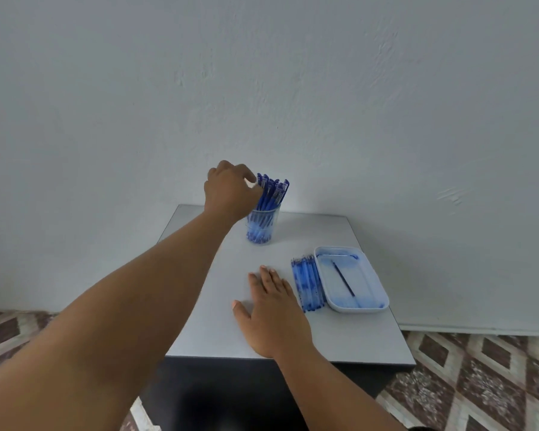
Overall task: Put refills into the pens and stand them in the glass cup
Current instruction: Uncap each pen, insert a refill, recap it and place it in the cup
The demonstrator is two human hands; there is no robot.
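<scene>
While flat on the table (339,334), right hand (273,309); left hand (229,189), grip around pens (271,194) in cup (262,223).

Two bare forearms in frame, no sleeves, no gloves. Left arm (112,303) runs from lower left corner up to frame centre; long, smooth, faint fine hair near the bottom edge. Left hand (229,189) seen from the back, knuckles rounded, pale nail on one fingertip at its right side. Right arm (333,390) enters from bottom centre-right, shorter in view. Right hand (273,312) seen from the back, short pale nails on thumb and fingers. No rings, watch, bracelets or markings on either wrist.
</scene>
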